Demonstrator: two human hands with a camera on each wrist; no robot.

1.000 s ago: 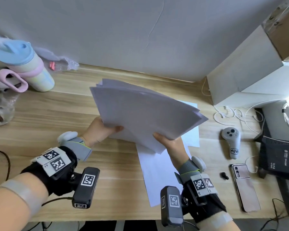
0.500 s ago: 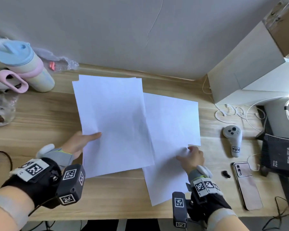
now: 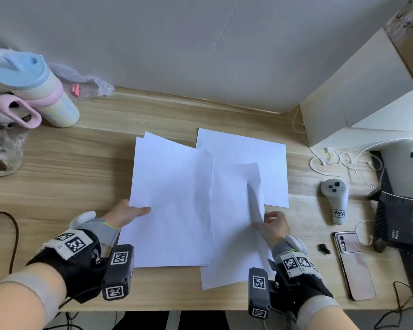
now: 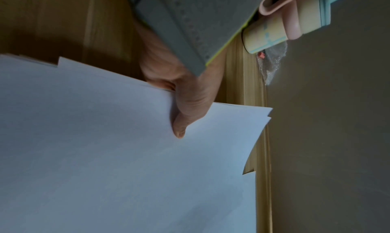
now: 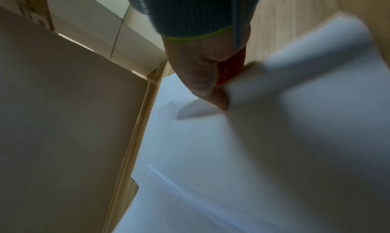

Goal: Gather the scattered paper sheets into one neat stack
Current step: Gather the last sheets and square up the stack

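Note:
A loose bundle of white sheets [image 3: 172, 206] lies over the middle of the wooden desk [image 3: 69, 167]. My left hand [image 3: 129, 213] grips its left edge, thumb on top [image 4: 179, 124] and fingers hidden beneath. To the right lie two more sheets: a near one [image 3: 234, 258] and a far one [image 3: 260, 151] partly under it. My right hand [image 3: 270, 222] pinches the right edge of the near sheet, which curls upward [image 5: 295, 73]. The bundle's edges are uneven.
A pastel tumbler [image 3: 34, 91] lies at the far left by a plush toy. At the right are a white controller [image 3: 335, 198], a phone [image 3: 354, 263], a small earbud [image 3: 323, 248], white cables, a black device [image 3: 405, 220] and a white box [image 3: 358, 96].
The bundle, held up by both hands a second ago, now lies on the desk and has shifted right. My right hand let go of it and took the near sheet's edge, lifting it.

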